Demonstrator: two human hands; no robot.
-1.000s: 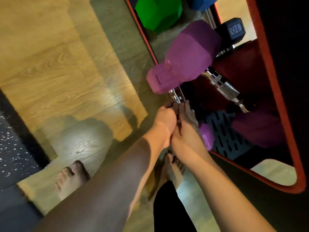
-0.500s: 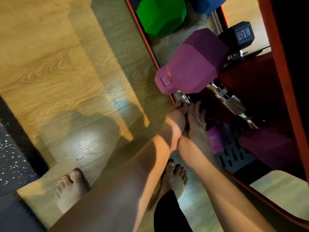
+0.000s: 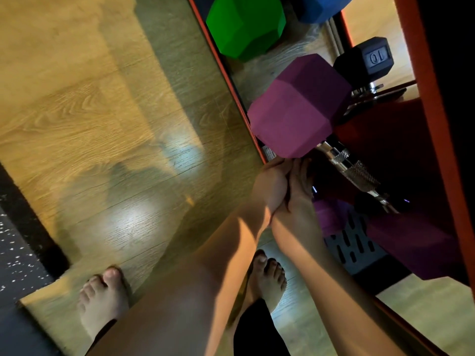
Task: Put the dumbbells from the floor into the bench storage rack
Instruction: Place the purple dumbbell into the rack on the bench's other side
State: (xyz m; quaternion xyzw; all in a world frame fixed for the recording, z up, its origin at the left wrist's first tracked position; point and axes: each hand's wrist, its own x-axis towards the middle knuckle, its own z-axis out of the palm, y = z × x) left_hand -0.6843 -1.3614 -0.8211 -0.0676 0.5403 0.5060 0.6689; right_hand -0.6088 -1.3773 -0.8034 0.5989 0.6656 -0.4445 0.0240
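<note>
While both hands [image 3: 284, 187] meet beneath it, grip unclear, the purple dumbbell [image 3: 298, 109] sits just above.

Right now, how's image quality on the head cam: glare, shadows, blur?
Head view: bright glare patches on the wood floor, with a soft shadow across it; the bench rack interior is dark, dimming the lower purple dumbbell; slight motion blur on the hands; wide-angle tilt skews the frame.
</note>
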